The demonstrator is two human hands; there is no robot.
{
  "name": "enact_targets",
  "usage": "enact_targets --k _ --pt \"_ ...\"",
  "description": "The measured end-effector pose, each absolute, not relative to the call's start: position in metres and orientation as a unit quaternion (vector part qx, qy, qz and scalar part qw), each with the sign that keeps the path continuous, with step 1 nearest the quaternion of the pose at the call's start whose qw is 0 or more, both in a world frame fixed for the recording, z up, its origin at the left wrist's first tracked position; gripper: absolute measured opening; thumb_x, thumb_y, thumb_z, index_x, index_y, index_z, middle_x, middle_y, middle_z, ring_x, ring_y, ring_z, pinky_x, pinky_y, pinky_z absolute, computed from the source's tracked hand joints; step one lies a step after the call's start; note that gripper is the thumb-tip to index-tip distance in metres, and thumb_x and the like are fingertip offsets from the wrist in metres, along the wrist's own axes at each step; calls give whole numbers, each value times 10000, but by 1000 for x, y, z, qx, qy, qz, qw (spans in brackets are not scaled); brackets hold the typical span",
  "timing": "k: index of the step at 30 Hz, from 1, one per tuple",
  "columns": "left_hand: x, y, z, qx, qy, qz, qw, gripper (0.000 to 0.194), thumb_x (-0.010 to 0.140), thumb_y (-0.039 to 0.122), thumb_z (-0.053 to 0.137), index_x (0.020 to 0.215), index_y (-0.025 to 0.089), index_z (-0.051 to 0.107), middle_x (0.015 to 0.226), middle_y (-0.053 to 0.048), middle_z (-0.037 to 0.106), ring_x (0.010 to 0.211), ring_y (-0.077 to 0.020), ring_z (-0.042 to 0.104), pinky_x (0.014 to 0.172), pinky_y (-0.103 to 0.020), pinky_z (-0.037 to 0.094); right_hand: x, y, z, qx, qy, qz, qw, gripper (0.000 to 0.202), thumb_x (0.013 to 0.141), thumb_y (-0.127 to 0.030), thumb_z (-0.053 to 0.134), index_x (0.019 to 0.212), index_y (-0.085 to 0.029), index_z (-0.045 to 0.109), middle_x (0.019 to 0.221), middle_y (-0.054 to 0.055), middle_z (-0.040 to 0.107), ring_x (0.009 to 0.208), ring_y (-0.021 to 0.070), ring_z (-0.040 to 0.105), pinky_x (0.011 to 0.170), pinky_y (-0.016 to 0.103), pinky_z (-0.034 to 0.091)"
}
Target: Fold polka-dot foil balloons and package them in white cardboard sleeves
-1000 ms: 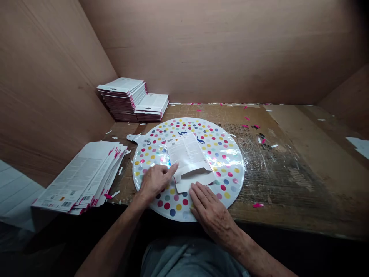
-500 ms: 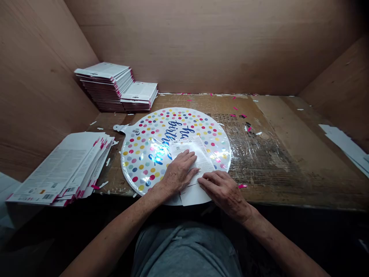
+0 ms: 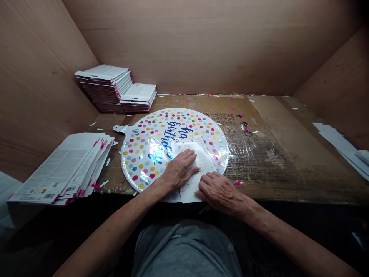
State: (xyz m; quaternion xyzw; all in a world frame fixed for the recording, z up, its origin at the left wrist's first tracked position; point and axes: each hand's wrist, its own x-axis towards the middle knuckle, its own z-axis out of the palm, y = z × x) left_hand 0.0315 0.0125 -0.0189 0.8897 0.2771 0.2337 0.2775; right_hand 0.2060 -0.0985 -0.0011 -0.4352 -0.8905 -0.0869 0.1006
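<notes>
A round, flat foil balloon [image 3: 144, 144] with coloured dots and blue lettering lies on the cardboard-covered table, its neck pointing left. On its lower right part rests a printed white paper piece [image 3: 203, 154], with plain white paper below it at the front edge. My left hand [image 3: 181, 168] lies flat on the printed paper, fingers stretched out. Against the paper's lower right edge, my right hand [image 3: 217, 190] has its fingers curled and the thumb tucked toward the white paper, pinching its edge.
Stacks of white, pink-edged packets [image 3: 103, 88] stand at the back left. A fanned pile of printed sheets [image 3: 60, 165] sits at the front left. White strips [image 3: 340, 144] lie at the right. Pink and white scraps dot the cardboard [image 3: 276, 154]. Wooden walls enclose the back and sides.
My right hand has curled its fingers more and shifted slightly down at the paper's edge. My left hand stays on the paper. The view has shifted slightly.
</notes>
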Motion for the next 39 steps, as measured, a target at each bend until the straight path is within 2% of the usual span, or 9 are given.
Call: enact_targets --k 2,5,7,10,19,27,35,39 --pt "33 11 -19 890 269 235 283 319 909 362 580 1167 180 626 1339 -154 607 1367 -320 467 1158 -514 347 212 -108 0 -441 -885 -67 136 262 1000 -294 500 787 -178 597 746 38 618 676 174 525 656 324 384" --pt "34 6 -18 883 261 239 309 316 913 346 576 1175 178 628 1359 -155 597 1387 -321 444 1166 -520 333 214 -113 -3 -466 -861 -68 192 197 1009 -237 475 935 -172 645 847 57 659 780 177 564 713 315 407" --pt "34 3 -17 877 259 245 322 321 919 350 567 1191 189 628 1378 -146 588 1391 -317 440 1169 -519 329 210 -110 -7 -476 -852 -72 206 182 1004 -221 485 969 -177 658 877 61 672 834 186 574 751 324 418" --pt "32 2 -17 878 257 248 318 318 920 369 569 1186 210 637 1367 -122 602 1377 -302 461 1167 -493 345 204 -105 -14 -468 -855 -85 209 175 993 -215 512 915 -171 663 845 53 662 818 191 563 757 338 421" --pt "33 6 -18 878 272 243 311 348 884 348 610 1195 197 645 1362 -129 608 1365 -303 478 1148 -468 380 203 -96 -10 -420 -881 -107 188 174 990 -185 509 891 -158 649 837 46 650 787 181 550 795 343 419" --pt "34 4 -20 881 269 238 306 368 865 290 603 1214 180 643 1379 -136 598 1363 -296 484 1145 -458 390 203 -93 -9 -436 -877 -113 166 197 973 -193 507 825 -158 632 843 58 657 779 198 543 743 353 401" --pt "37 1 -23 894 241 231 299 351 925 351 547 1232 195 618 1398 -132 579 1398 -294 435 1175 -491 339 215 -95 -1 -439 -890 -54 110 204 1000 -248 481 842 -160 573 825 76 635 762 206 565 711 339 424" --pt "37 8 -20 893 231 231 311 327 914 393 587 1169 197 640 1345 -136 608 1372 -315 462 1160 -508 354 241 -123 12 -464 -862 137 150 188 1020 -279 463 902 -182 572 788 15 654 655 140 590 614 264 434"
